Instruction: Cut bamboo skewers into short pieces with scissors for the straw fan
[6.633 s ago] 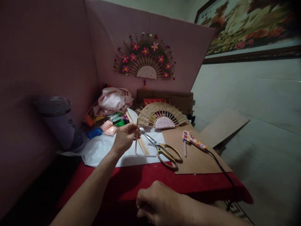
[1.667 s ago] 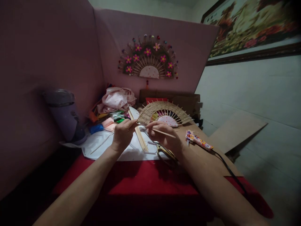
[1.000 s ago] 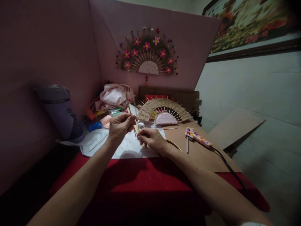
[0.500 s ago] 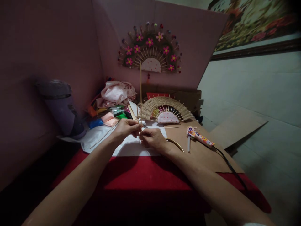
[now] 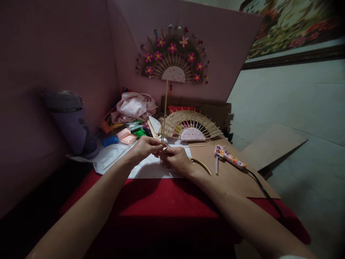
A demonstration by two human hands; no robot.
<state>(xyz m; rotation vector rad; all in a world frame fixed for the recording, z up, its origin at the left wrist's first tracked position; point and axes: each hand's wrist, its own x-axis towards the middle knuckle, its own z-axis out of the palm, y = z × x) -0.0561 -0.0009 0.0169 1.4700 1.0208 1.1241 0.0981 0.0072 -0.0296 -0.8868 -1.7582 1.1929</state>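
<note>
Gripped between the fingertips of the left hand (image 5: 147,148), nearly upright above the white sheet (image 5: 142,171) on the red-covered desk (image 5: 151,201): thin sticks (image 5: 165,108), one tall, one shorter, close together. Also clasped lower down, near their bottom ends, by the right hand (image 5: 176,158), with fingertips partly hidden. Impossible to tell whether fastened to each other or merely held alongside.

Farther off, slightly right: a woven fan (image 5: 185,115) with stick tips poking out beyond the band and a pink spotted half-round at its base. On the far panel: a flowered fan (image 5: 164,54), to all appearances complete, with blooms and bead-like tips. On the nearer one, no such blooms or beads to be seen; by that measure, probably only partway along. For the sticks in hand, apparently just at the lining-up stage, and not joined to the woven fan.

Lying loose: a single stick (image 5: 197,146) just beyond the right hand, another stick (image 5: 116,157) to the left. Resting on the brown board (image 5: 229,183) at right: a flower-patterned glue gun (image 5: 231,158).
</note>
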